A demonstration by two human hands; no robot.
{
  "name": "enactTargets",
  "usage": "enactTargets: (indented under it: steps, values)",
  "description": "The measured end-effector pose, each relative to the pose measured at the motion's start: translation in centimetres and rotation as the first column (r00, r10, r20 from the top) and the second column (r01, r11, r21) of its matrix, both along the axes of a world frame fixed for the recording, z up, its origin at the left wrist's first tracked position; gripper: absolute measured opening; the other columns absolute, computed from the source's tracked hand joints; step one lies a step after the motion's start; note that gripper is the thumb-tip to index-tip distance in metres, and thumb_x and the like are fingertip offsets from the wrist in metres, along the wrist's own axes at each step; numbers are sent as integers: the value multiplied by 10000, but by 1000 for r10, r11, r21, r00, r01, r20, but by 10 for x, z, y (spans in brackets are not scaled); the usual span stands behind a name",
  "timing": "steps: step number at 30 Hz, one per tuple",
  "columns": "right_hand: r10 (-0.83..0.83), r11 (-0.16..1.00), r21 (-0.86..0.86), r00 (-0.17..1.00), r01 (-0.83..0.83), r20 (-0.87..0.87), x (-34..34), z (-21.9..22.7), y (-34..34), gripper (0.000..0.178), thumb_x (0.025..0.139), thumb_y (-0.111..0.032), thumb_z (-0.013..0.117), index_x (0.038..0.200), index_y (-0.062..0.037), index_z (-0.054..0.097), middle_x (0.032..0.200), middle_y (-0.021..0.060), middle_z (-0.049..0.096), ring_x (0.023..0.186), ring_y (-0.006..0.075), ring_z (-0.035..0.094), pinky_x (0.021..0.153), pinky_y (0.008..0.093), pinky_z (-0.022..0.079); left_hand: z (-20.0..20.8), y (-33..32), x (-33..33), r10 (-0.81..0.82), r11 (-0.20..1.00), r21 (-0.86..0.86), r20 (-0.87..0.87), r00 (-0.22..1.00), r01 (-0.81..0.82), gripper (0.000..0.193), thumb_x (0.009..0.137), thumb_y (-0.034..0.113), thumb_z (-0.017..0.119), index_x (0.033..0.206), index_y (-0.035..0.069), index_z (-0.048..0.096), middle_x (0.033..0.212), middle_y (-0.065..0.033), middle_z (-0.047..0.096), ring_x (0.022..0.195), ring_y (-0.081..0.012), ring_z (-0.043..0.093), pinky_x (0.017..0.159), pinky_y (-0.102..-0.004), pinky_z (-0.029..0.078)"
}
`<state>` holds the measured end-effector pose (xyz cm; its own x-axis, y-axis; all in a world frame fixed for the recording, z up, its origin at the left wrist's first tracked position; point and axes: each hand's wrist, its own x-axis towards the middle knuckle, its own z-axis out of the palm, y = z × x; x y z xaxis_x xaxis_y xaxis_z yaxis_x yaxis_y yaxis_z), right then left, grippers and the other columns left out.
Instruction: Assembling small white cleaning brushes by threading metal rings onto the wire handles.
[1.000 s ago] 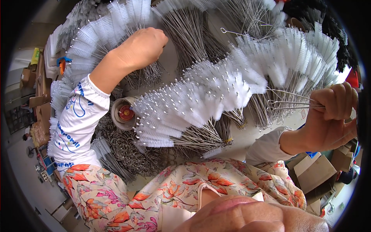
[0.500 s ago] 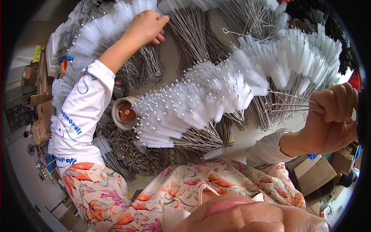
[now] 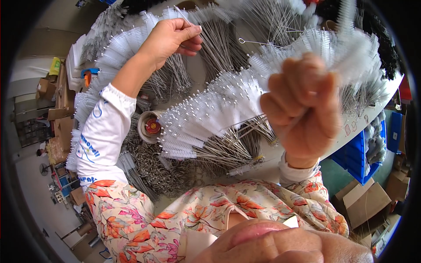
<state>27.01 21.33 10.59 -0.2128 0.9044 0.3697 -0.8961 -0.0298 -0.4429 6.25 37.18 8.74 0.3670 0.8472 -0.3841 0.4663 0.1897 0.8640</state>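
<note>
My right hand, smeared by motion, is raised in a fist in front of the bench. From the fist, blurred white bristles of wire-handled brushes stick up and to the right. At the far side my left hand is pinched, with a thin pale stick-like end showing above its fingers. I cannot make out what that is. White-bristled brushes with bare wire handles fan out beside and under this hand. A thick row of similar brushes lies across the middle, partly behind my right hand.
Left of the middle row stands a round pale container with a red disc inside. A heap of wire rings lies nearer me. Black brushes line the far right. Past the bench's right edge are a blue crate and cardboard boxes.
My right hand has swung left and up, and bristles now show above it where looped wire handles showed before. My left hand has turned and shifted slightly right. The whole view has shifted.
</note>
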Motion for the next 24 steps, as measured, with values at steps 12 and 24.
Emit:
enactTargets:
  steps: [12, 24]
  values:
    - [178, 942, -284, 983, -180, -36, -34, -1, -9, 72, 821, -119, 654, 828, -55, 622, 641, -57, 514, 455, -2, 313, 387, 176, 232, 116, -145, 1, -214, 666, 744, 118, 970, 56, 206, 873, 113, 574, 930, -83, 549, 700, -87, 573, 560, -115, 554, 490, -226, 471]
    - [238, 942, -249, 971, -226, 17, -59, -8, -13, 138, 795, -150, 686, 823, -27, 630, 666, -15, 578, 449, 14, 372, 386, 173, 252, 95, -182, -8, -23, 954, 292, 273, 962, -60, 141, 851, 106, 607, 903, -24, 588, 732, -62, 616, 603, -88, 589, 510, -198, 500]
